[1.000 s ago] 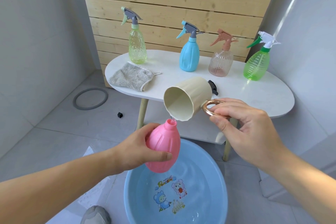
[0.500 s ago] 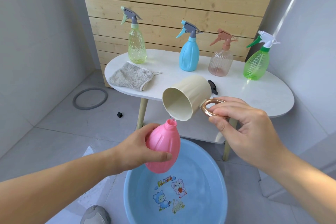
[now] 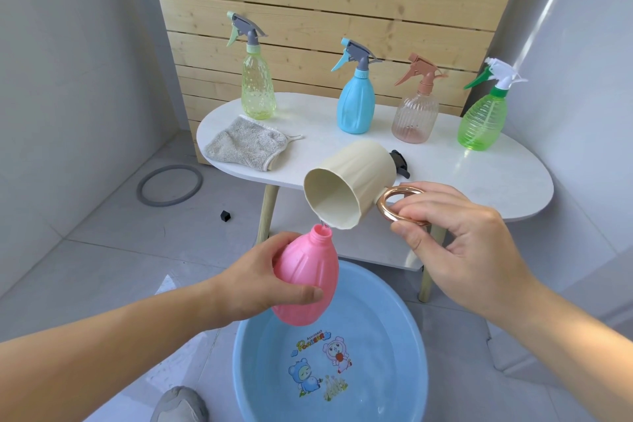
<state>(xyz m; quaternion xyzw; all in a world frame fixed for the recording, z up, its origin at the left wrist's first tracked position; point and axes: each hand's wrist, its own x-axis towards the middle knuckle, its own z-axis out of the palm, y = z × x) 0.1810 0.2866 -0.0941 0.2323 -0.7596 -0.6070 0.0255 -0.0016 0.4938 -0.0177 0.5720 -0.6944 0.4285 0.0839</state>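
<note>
My left hand (image 3: 260, 281) grips an uncapped pink bottle (image 3: 308, 276) upright above a blue basin (image 3: 329, 363). My right hand (image 3: 455, 243) pinches the rose-gold ring handle (image 3: 399, 204) of a cream cup (image 3: 349, 185). The cup is tipped almost flat, its lip right above the bottle's open neck, and a thin trickle of water runs from the lip into the neck. The basin on the floor holds water and has cartoon pictures on its bottom.
A white oval table (image 3: 479, 181) behind carries several spray bottles: yellow-green (image 3: 257, 89), blue (image 3: 355, 103), clear pink (image 3: 415, 113), green (image 3: 483, 122). On it too are a grey cloth (image 3: 245, 147) and a black spray head (image 3: 399, 163). A grey ring (image 3: 169, 185) lies on the tiled floor.
The cup has tilted slightly further and shifted a little left over the bottle's neck. Both hands keep their holds; the bottle has stayed in place.
</note>
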